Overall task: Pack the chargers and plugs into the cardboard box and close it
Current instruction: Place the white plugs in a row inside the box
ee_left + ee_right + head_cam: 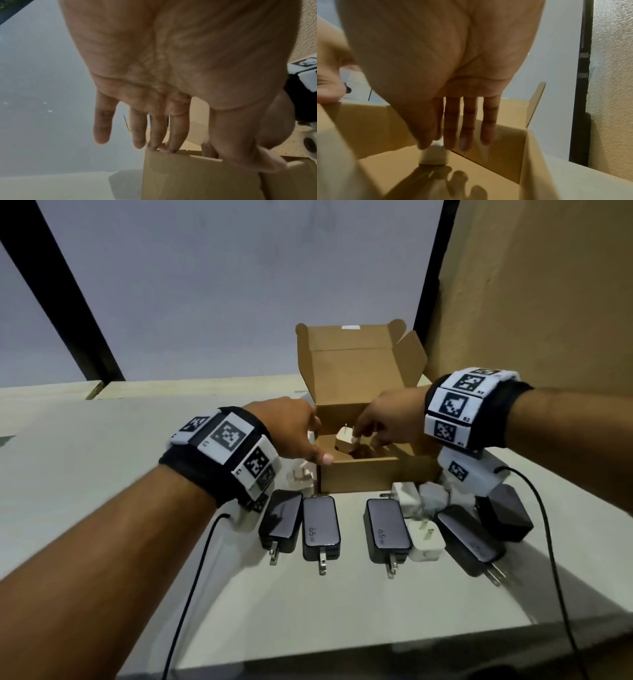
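Right now I'm in the loading step: my right hand (390, 422) is down inside the open box (363, 474), thumb and fingers pinched on a small white plug (346, 440) with its prongs pointing up, and the right wrist view shows that plug just above the box floor, near the far wall; whether it touches the floor I cannot tell. My left hand (291, 436) steadies the box at its left front corner, fingers fairly straight with their tips on the top edge of the wall and the thumb on the front rim, so a loose hold, not a clamp. Apart from that plug the box floor I can see is bare, so I judge the packing has barely begun. Waiting on the table (137, 474) in front of the box are dark chargers (320, 532) lying flat with prongs toward me, a cluster of white plugs (424, 508) among them at the right, and one more plug (301, 477) by the left wall. Next I'd set this one into a corner, let go, and reach for the nearest pieces; the lid (349, 361) stands open behind, so closing comes last
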`<action>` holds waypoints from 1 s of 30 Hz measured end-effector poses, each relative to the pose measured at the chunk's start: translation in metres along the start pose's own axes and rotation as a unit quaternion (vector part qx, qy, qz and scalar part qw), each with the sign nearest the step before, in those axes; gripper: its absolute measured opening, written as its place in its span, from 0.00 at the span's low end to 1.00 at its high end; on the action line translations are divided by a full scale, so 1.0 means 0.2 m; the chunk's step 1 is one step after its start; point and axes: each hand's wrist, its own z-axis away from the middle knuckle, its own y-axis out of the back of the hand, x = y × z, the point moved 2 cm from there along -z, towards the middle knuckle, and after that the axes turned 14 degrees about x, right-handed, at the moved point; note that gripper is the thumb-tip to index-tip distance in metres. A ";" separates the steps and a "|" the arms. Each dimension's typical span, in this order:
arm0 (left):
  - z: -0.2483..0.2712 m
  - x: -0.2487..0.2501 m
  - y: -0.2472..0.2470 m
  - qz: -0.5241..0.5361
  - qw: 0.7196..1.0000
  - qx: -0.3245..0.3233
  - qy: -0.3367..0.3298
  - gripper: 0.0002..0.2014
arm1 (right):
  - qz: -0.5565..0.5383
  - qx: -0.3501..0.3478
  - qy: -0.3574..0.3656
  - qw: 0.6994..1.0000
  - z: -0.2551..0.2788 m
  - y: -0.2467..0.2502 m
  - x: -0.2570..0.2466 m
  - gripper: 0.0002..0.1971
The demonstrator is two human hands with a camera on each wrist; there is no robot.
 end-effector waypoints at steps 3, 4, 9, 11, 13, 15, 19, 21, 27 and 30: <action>0.00 0.00 0.00 0.002 1.000 0.001 0.000 0.39 | 0.021 -0.019 0.016 0.999 0.00 0.00 -0.03 0.22; 0.00 0.01 0.00 0.005 1.000 0.002 0.001 0.39 | 0.026 -0.022 0.020 0.999 -0.01 0.00 -0.04 0.23; 0.01 -0.02 -0.01 0.040 0.999 0.012 0.002 0.39 | 0.037 -0.038 0.020 0.998 -0.06 0.00 -0.12 0.23; 0.01 -0.04 -0.03 0.049 0.999 0.016 0.004 0.40 | 0.052 -0.042 0.030 0.997 -0.09 0.00 -0.14 0.21; 0.01 -0.04 -0.03 0.048 0.999 0.020 0.004 0.40 | 0.065 -0.041 0.022 0.997 -0.11 0.00 -0.16 0.19; 0.01 -0.03 -0.03 0.037 0.999 0.025 -0.001 0.39 | 0.076 -0.043 0.017 0.996 -0.12 0.01 -0.18 0.18; 0.00 -0.01 -0.01 0.014 1.000 0.016 -0.003 0.39 | 0.076 -0.009 0.032 0.997 -0.07 0.06 -0.19 0.21; 0.00 0.00 -0.01 0.006 1.000 0.008 -0.004 0.39 | 0.037 0.028 0.030 0.998 0.00 0.13 -0.19 0.20; -0.01 0.03 0.00 -0.018 1.000 0.003 0.011 0.38 | -0.039 0.022 0.026 0.999 0.32 0.17 -0.16 0.11; -0.02 0.04 0.01 -0.021 1.000 0.003 0.015 0.38 | -0.015 -0.016 0.024 0.999 0.43 0.07 -0.15 0.17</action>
